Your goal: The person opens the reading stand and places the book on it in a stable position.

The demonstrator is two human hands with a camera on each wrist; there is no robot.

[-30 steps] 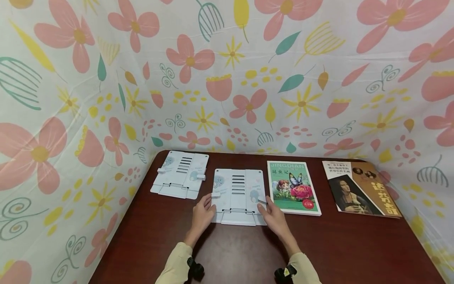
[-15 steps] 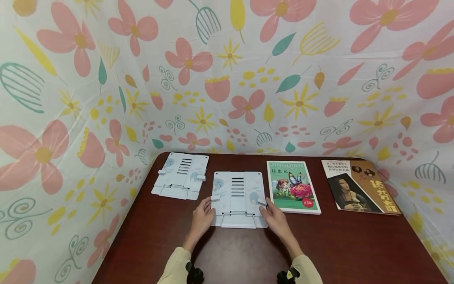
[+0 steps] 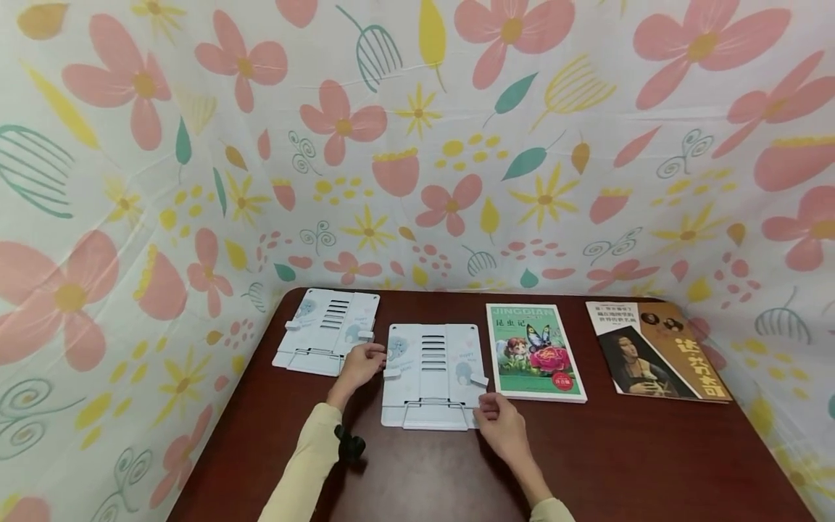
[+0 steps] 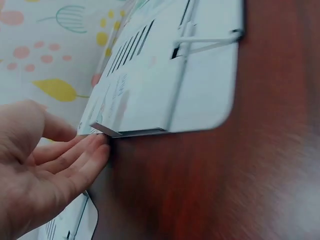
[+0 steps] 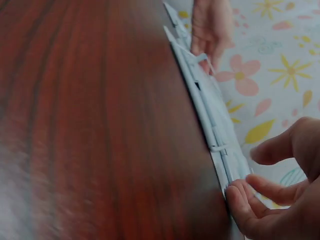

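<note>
A white folding book stand (image 3: 433, 373) with slots, side clips and a wire ledge lies flat at the middle of the table. My left hand (image 3: 361, 365) is off its left edge, fingers loosely extended. In the left wrist view those fingertips (image 4: 102, 145) are right by the stand's side clip (image 4: 127, 131), with nothing gripped. At the stand's lower right corner is my right hand (image 3: 502, 426). Its bent fingertips (image 5: 239, 192) meet the stand's edge in the right wrist view, while the thumb (image 5: 272, 150) stays apart. A second, matching book stand (image 3: 327, 330) lies behind my left hand.
To the right of the middle stand lies a green children's book (image 3: 536, 351) with a butterfly cover. Farther right is a brown book (image 3: 659, 351) with a portrait. A floral cloth (image 3: 417, 145) hangs behind the dark red wooden table (image 3: 626, 464).
My left hand has left the middle stand's edge and moved left and up, toward the second stand. My right hand has slid down to the lower right corner, its thumb off the clip.
</note>
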